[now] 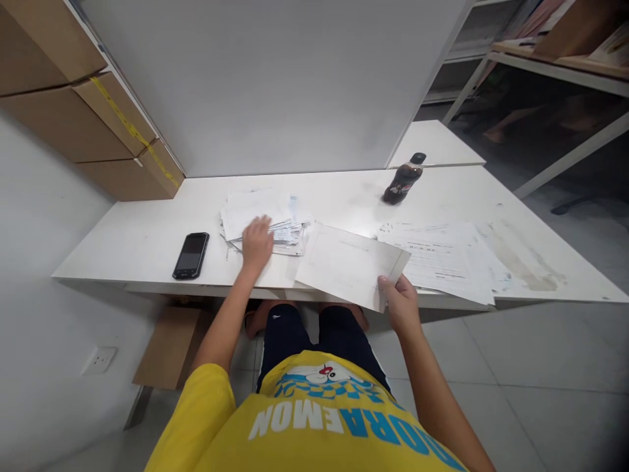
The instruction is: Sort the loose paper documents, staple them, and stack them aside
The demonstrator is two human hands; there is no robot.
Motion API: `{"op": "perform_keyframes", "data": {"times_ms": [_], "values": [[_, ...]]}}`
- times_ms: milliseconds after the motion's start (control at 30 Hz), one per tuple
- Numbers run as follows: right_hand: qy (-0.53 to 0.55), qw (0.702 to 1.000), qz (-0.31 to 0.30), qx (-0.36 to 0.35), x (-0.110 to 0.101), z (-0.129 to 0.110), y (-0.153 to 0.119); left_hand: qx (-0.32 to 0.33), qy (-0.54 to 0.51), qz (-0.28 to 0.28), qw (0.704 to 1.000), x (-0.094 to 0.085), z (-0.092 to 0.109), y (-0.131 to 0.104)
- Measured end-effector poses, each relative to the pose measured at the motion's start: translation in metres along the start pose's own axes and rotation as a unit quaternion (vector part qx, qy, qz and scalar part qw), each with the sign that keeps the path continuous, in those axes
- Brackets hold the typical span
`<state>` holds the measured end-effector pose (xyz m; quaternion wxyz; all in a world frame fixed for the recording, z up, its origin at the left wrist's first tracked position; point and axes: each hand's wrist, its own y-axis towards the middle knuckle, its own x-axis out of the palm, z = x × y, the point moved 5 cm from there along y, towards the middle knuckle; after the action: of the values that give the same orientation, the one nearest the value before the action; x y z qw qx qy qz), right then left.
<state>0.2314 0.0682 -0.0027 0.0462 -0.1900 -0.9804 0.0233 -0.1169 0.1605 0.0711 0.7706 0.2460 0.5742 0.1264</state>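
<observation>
- White, flat, rectangular paper [346, 265] with a creased right end is pinched at its near corner between the thumb and fingers of the right hand [403, 308], partly beyond the front edge of the smooth worktop [344, 196].
- Thin, unevenly stacked papers [253, 204] are touched by the left hand [257, 244], its fingers bent close together; whether a sheet is gripped cannot be told.
- Printed sheets [437, 259] are fanned to the right.
- Farther out are placed a black, slab-shaped phone [191, 255], a dark, curved bottle [403, 180] and stacked cardboard boxes [118, 131].
</observation>
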Motion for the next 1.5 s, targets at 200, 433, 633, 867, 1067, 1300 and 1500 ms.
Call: {"op": "perform_keyframes", "data": {"times_ms": [200,433,633,867,1067,1300,1500], "values": [[0.016,0.999,0.008,0.049,-0.008,0.035,0.001,-0.097,0.022,-0.054,0.994,0.019,-0.069,0.012],[0.016,1.0,0.025,-0.003,-0.006,0.052,0.001,-0.072,0.032,-0.001,0.997,0.017,-0.061,0.001],[0.002,1.0,0.007,-0.009,-0.007,0.051,0.002,-0.069,0.034,-0.001,0.997,0.011,-0.061,0.001],[-0.017,1.0,0.013,-0.013,-0.004,0.047,0.001,-0.016,-0.012,0.076,0.997,-0.015,0.007,-0.017],[-0.007,0.999,-0.001,0.034,-0.007,0.038,0.009,0.239,-0.093,-0.024,0.966,-0.005,0.147,-0.062],[0.039,0.995,-0.033,0.08,-0.002,0.021,0.006,0.26,-0.118,-0.065,0.956,0.016,0.165,-0.1],[0.08,0.993,-0.079,0.048,-0.004,0.02,0.013,0.234,-0.114,-0.087,0.962,0.025,0.15,-0.126]]}}
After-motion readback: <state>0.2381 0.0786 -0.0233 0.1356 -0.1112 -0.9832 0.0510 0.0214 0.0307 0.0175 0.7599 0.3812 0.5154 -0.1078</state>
